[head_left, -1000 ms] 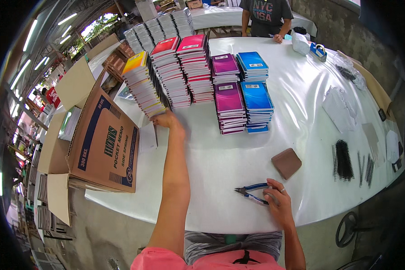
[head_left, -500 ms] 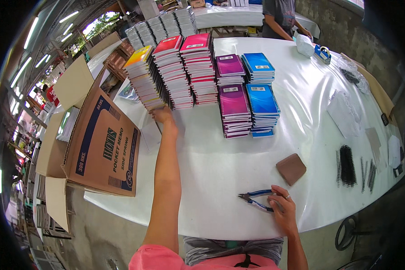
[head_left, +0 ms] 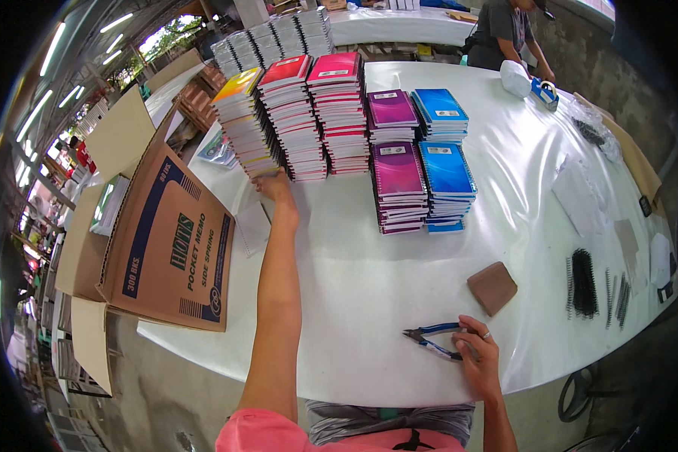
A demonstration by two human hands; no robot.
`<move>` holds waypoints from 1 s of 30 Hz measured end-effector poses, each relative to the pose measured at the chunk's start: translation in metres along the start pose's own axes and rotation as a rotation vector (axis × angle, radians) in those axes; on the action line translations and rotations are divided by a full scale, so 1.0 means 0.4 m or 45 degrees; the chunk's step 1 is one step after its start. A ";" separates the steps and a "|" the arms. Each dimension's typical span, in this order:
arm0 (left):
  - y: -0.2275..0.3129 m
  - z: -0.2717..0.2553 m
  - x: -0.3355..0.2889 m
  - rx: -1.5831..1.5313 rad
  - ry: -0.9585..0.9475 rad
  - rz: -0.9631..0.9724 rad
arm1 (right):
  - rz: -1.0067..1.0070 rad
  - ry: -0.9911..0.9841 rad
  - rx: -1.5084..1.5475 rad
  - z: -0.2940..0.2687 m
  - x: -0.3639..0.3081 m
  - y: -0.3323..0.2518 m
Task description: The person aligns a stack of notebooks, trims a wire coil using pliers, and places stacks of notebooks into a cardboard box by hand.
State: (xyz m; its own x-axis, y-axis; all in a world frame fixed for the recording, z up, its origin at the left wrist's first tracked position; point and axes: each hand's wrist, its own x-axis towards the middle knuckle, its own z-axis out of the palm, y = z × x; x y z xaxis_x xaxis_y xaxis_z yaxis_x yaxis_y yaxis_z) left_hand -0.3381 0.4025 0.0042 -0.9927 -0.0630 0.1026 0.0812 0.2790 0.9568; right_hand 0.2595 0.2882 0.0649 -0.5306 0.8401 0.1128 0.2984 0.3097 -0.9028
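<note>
The left hand (head_left: 275,184) touches the base of the yellow-topped notebook stack (head_left: 242,124); its finger position cannot be determined. Near that stack, the right hand (head_left: 478,358) is closed around blue-handled pliers (head_left: 433,339). A brown pad (head_left: 493,287) and an open cardboard box (head_left: 169,245) lie beside them.

Our left hand (head_left: 275,186) stretches far forward, arm fully extended. Our right hand (head_left: 478,360) stays low near the table's near edge, fingers curled closed.

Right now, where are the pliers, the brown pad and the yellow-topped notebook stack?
pliers (head_left: 435,340): head view, on the blue handles.
brown pad (head_left: 492,287): head view, its top face.
yellow-topped notebook stack (head_left: 239,84): head view, top cover.
</note>
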 end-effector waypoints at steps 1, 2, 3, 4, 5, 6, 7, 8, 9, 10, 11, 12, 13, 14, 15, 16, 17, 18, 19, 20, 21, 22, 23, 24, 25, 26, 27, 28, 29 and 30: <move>-0.003 -0.007 0.010 -0.001 0.010 0.001 | -0.007 -0.007 0.003 0.001 -0.001 -0.003; -0.007 -0.013 0.019 0.087 0.052 0.055 | -0.002 -0.020 0.018 0.002 -0.002 -0.006; -0.007 -0.003 0.017 0.173 0.080 0.106 | 0.010 -0.024 0.025 0.003 0.000 -0.006; -0.010 0.004 0.013 0.168 0.074 0.104 | 0.011 -0.019 0.019 0.003 0.000 -0.002; -0.015 0.009 0.008 0.145 0.037 0.091 | 0.008 -0.011 0.011 0.004 -0.001 0.004; -0.018 0.000 0.017 0.127 0.015 0.083 | -0.001 -0.012 0.016 0.005 -0.002 0.005; -0.018 -0.007 0.025 0.128 0.025 0.087 | -0.007 -0.018 0.022 0.006 -0.002 0.002; -0.018 -0.013 0.032 0.146 0.017 0.071 | -0.004 -0.019 0.042 0.007 -0.002 -0.003; -0.019 0.000 0.022 0.160 -0.013 0.047 | 0.012 -0.008 0.045 0.007 -0.001 -0.003; -0.023 0.008 0.012 0.157 -0.022 0.043 | 0.016 -0.003 0.037 0.006 0.000 -0.003; -0.031 0.014 -0.001 0.130 -0.036 0.106 | 0.021 0.001 0.020 0.005 0.001 -0.003; -0.037 0.008 -0.003 0.107 -0.039 0.171 | 0.021 -0.004 0.010 0.005 0.000 -0.005; -0.038 0.007 -0.002 0.108 -0.034 0.170 | 0.019 -0.009 0.011 0.006 0.000 -0.006; -0.037 0.005 -0.001 0.202 0.024 0.214 | 0.020 -0.012 0.007 0.007 -0.001 -0.007; -0.039 0.000 -0.001 0.250 0.056 0.234 | 0.021 -0.015 0.003 0.008 -0.002 -0.008; -0.040 -0.009 0.001 0.300 0.090 0.254 | 0.019 -0.023 0.006 0.009 -0.003 -0.009; -0.042 -0.025 0.005 0.261 0.116 0.273 | -0.010 -0.027 -0.006 0.010 -0.002 -0.009; -0.042 -0.035 0.002 0.240 0.124 0.279 | -0.032 -0.024 -0.025 0.011 -0.002 -0.006; -0.033 -0.038 -0.013 0.216 0.122 0.284 | -0.027 -0.020 -0.033 0.008 0.000 -0.001; -0.023 -0.055 -0.014 0.230 0.100 0.216 | -0.003 -0.028 -0.009 0.005 0.001 0.006; 0.006 -0.061 -0.028 0.234 0.057 0.150 | 0.026 -0.017 0.004 -0.001 0.004 0.012; 0.040 -0.076 -0.033 0.239 0.021 0.087 | 0.030 0.003 -0.009 -0.004 0.005 0.015; 0.065 -0.099 -0.028 0.247 -0.005 0.024 | 0.044 0.007 0.005 -0.006 0.003 0.015; 0.080 -0.122 -0.007 0.259 -0.018 -0.035 | 0.053 0.003 0.029 -0.004 0.003 0.014; 0.068 -0.148 0.029 0.266 -0.004 -0.036 | 0.050 -0.010 0.037 0.000 0.002 0.012; 0.056 -0.169 0.064 0.160 0.193 0.257 | 0.037 -0.003 0.021 0.003 0.002 0.012; 0.039 -0.193 0.109 0.057 0.392 0.555 | 0.023 0.000 0.013 0.008 0.001 0.011; 0.027 -0.220 0.162 0.069 0.408 0.564 | 0.018 -0.013 0.029 0.011 -0.001 0.011; 0.023 -0.242 0.216 -0.249 0.174 0.388 | 0.008 -0.005 0.053 0.011 -0.002 0.011; 0.025 -0.224 0.232 -0.423 0.030 0.302 | 0.005 0.025 0.056 0.012 0.003 0.011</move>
State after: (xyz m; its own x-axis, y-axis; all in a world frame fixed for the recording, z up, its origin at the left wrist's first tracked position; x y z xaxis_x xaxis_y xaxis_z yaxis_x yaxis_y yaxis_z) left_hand -0.4214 0.3135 0.0477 -0.9409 -0.0574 0.3339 0.3362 -0.0362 0.9411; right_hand 0.2565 0.2883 0.0591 -0.5135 0.8501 0.1169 0.2651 0.2867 -0.9206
